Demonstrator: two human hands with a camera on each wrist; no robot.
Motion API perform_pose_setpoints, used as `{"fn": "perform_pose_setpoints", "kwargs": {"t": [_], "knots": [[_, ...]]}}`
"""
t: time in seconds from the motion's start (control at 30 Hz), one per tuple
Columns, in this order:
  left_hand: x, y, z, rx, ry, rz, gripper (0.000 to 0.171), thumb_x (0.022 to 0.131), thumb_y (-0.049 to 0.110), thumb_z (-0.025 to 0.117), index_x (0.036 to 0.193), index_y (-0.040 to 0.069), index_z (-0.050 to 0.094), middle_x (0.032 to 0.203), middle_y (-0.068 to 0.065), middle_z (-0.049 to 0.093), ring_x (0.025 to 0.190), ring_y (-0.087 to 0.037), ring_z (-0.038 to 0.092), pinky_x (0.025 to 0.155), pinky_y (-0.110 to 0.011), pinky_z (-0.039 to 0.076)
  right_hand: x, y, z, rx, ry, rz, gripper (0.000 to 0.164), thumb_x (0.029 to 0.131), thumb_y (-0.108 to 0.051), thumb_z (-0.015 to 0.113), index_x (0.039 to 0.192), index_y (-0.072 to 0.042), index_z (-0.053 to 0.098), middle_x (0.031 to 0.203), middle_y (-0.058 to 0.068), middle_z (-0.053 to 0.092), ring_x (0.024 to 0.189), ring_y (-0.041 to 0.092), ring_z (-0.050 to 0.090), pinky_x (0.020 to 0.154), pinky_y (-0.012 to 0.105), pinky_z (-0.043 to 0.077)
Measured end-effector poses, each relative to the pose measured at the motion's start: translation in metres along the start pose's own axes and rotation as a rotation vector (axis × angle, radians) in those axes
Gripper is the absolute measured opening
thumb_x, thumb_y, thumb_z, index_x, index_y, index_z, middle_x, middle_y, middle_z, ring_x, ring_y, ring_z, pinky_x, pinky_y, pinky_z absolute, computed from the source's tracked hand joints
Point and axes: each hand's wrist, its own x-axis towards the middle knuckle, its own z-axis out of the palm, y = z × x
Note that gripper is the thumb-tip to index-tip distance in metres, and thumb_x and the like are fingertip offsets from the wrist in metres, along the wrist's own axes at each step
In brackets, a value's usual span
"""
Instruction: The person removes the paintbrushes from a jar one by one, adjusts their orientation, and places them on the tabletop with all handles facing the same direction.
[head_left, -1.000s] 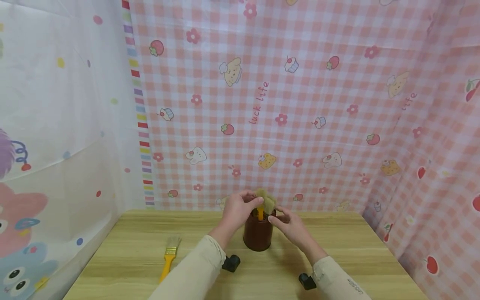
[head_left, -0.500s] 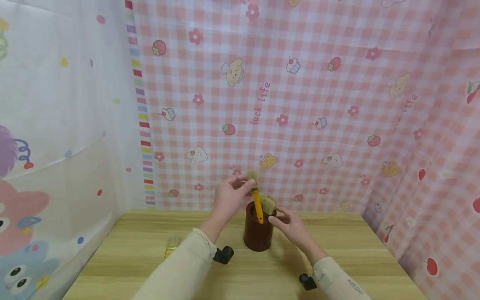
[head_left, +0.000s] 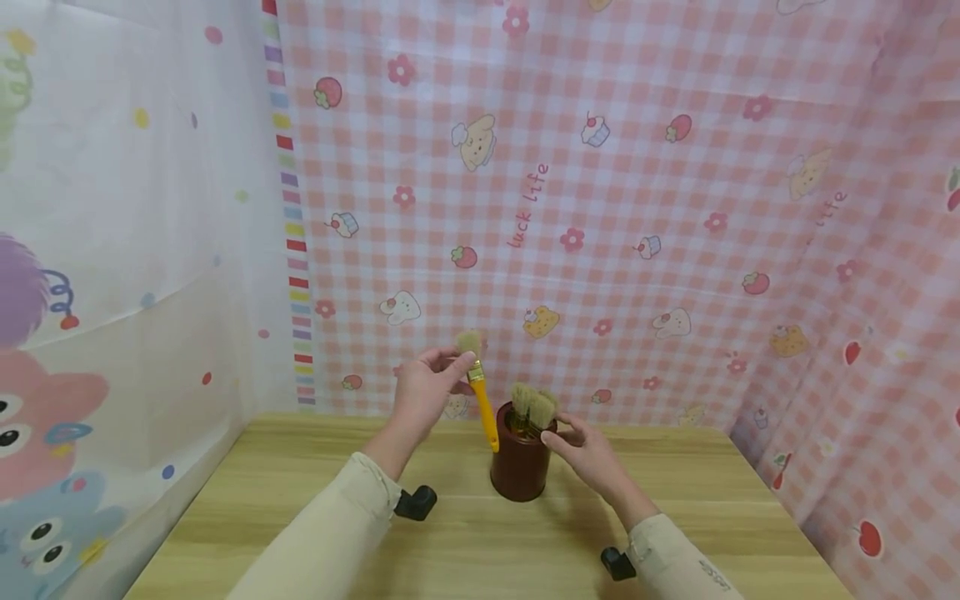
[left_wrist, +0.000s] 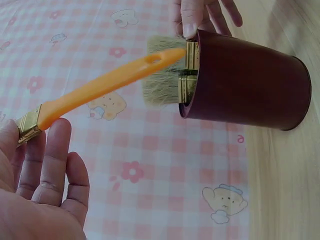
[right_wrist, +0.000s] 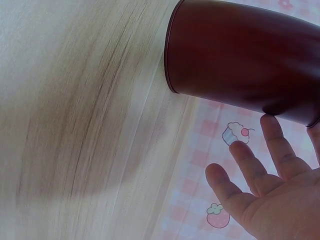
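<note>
My left hand [head_left: 426, 390] pinches a paintbrush [head_left: 486, 408] by its metal ferrule, bristles up. The brush's yellow handle slants down beside the dark red cylindrical pot [head_left: 519, 467], and its tip looks outside the rim. In the left wrist view, that orange-yellow handle [left_wrist: 110, 82] crosses in front of the pot's mouth. Several brushes stand in the pot with their pale bristles [head_left: 534, 404] up. My right hand [head_left: 587, 454] touches the pot near its rim with thumb and fingertip. Its other fingers [right_wrist: 250, 170] are spread and fairly straight, apart from the wall.
The pot stands on a wooden table [head_left: 675, 483] near its back edge. Behind hangs a pink checked cloth [head_left: 637, 183], with a white patterned cloth [head_left: 180, 275] on the left. Black wrist-worn pieces [head_left: 417, 502] hang below both wrists.
My left hand has lifted a paintbrush out of the pot and carried it left. A brush lying at the table's left is now hidden behind the left sleeve. The right hand stays at the rim.
</note>
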Motion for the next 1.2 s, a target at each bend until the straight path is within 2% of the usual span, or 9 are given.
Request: {"fn": "perform_pose_setpoints", "kwargs": {"t": [0.23, 0.53, 0.83, 0.97, 1.2], "knots": [[-0.001, 0.005, -0.004, -0.022, 0.004, 0.000, 0.037, 0.098, 0.040, 0.080, 0.123, 0.013, 0.078, 0.103, -0.006, 0.080, 0.071, -0.019, 0.077, 0.104, -0.050, 0.059, -0.001, -0.001, -0.002, -0.008, -0.014, 0.006, 0.075, 0.103, -0.053, 0.069, 0.162, -0.014, 0.045, 0.147, 0.022, 0.066, 0.137, 0.040, 0.063, 0.111, 0.061, 0.053], [-0.006, 0.006, -0.018, -0.023, -0.004, -0.009, 0.040, 0.099, 0.038, 0.079, 0.126, 0.008, 0.077, 0.106, -0.008, 0.079, 0.070, -0.018, 0.075, 0.109, -0.051, 0.057, -0.002, -0.003, -0.001, -0.008, -0.008, 0.002, 0.076, 0.102, -0.053, 0.069, 0.162, -0.014, 0.045, 0.147, 0.023, 0.065, 0.138, 0.040, 0.063, 0.111, 0.061, 0.053], [-0.004, 0.000, -0.035, -0.009, -0.008, -0.037, 0.040, 0.098, 0.039, 0.080, 0.126, 0.010, 0.077, 0.108, -0.008, 0.079, 0.075, -0.019, 0.076, 0.101, -0.043, 0.062, -0.003, -0.003, -0.001, -0.014, -0.002, -0.003, 0.075, 0.103, -0.052, 0.069, 0.162, -0.013, 0.046, 0.147, 0.023, 0.065, 0.138, 0.040, 0.063, 0.111, 0.060, 0.053], [-0.005, -0.003, -0.042, 0.018, 0.000, -0.052, 0.044, 0.099, 0.039, 0.079, 0.133, 0.012, 0.074, 0.114, -0.009, 0.079, 0.074, -0.018, 0.076, 0.096, -0.039, 0.064, -0.003, -0.004, -0.001, -0.015, 0.000, -0.002, 0.075, 0.103, -0.051, 0.069, 0.162, -0.012, 0.046, 0.146, 0.024, 0.065, 0.138, 0.041, 0.063, 0.111, 0.060, 0.053], [-0.008, -0.007, -0.052, 0.038, -0.018, -0.072, 0.041, 0.102, 0.031, 0.076, 0.135, 0.007, 0.073, 0.116, -0.013, 0.078, 0.074, -0.017, 0.076, 0.090, -0.035, 0.066, -0.003, -0.005, 0.000, -0.016, -0.008, 0.002, 0.075, 0.103, -0.052, 0.069, 0.162, -0.011, 0.046, 0.146, 0.024, 0.065, 0.138, 0.042, 0.062, 0.111, 0.061, 0.053]]}}
